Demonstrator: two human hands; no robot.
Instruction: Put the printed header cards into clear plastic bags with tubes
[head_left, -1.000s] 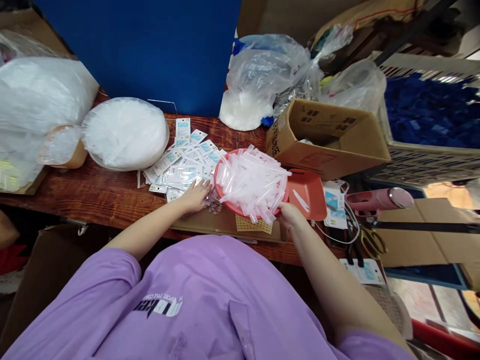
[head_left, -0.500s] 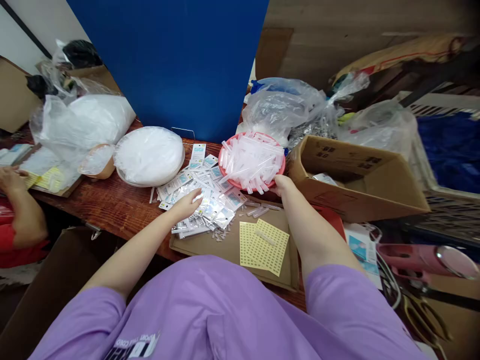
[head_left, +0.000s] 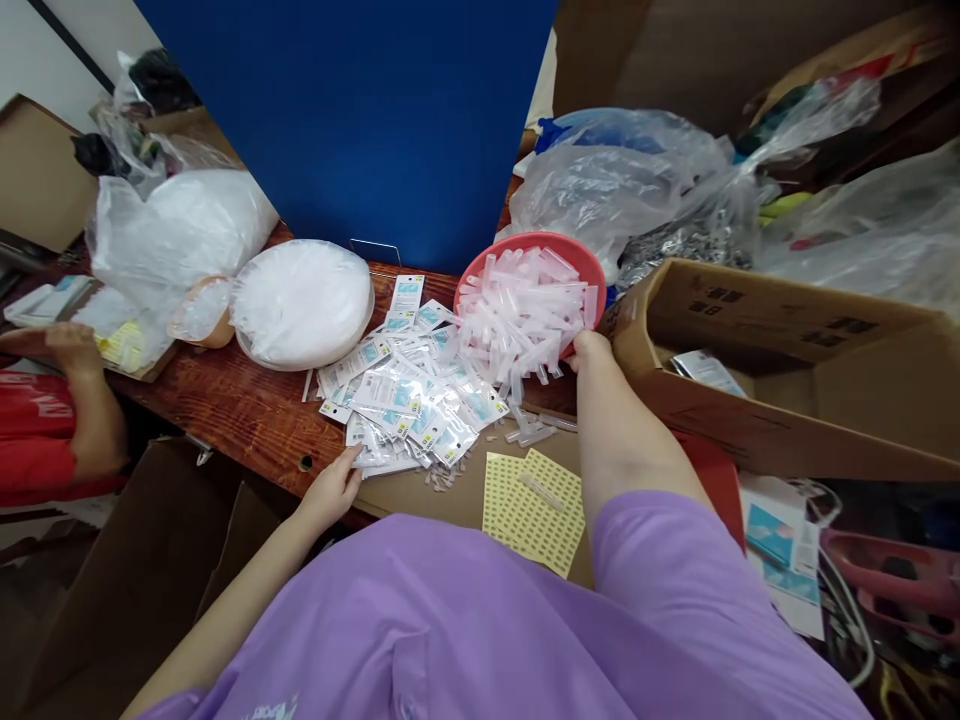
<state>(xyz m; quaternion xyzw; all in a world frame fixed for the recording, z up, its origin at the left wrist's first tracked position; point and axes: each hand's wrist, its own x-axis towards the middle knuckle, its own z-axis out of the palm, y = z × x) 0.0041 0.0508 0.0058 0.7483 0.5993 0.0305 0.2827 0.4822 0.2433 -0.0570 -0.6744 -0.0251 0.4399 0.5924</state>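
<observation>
My right hand grips the near right rim of a red plastic basin full of short translucent tubes. The basin tips toward me, and some tubes hang over its front rim. My left hand is open, fingers stretched out at the lower left edge of a heap of small clear packets with printed cards. Loose tubes and small clear pieces lie in front of the heap. Yellow sticker sheets rest on a flattened cardboard tray, one tube on top.
Left of the heap stands a bowl piled with white plastic bags, beside a smaller orange bowl. An open cardboard box is at the right. A blue panel rises behind. A co-worker's hand is at the far left.
The basin has tipped further toward me in my right hand, its tubes sliding to the front. My left hand has moved from above the packets down and left to their edge.
</observation>
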